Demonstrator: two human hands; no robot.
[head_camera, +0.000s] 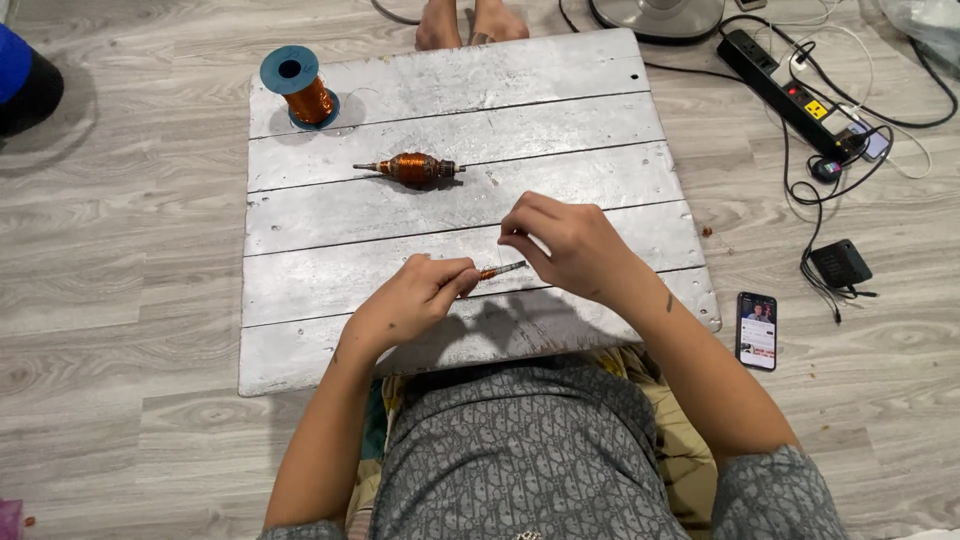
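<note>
Far left edge: a dark rounded object with a blue part on the grey wood-look floor, partly cut off, can't tell what it is.

Whitewashed plank board lies flat on the floor in front of the seated person. Top-left corner of board: spool of copper wire with blue flanges, standing on end. Right of it, near board centre: wound copper armature on a thin shaft, lying on its side, well apart from both hands.

Left hand sits low on the board, thumb and fingers pressed together, pinching the left end of a small thin rod with copper winding. The rod is held just above the board's lower planks, between the two hands, roughly level and tilted slightly up to the right. Right hand is just beside it, fingertips closed at the rod's right end; whether they pinch the rod tip or a fine wire there is too small to tell.

Top centre: bare feet at the board's far edge. Fan base right of them. Further right: black power strip with tangled cables, black adapter, smartphone with lit screen lying on the floor near the board's right edge.
</note>
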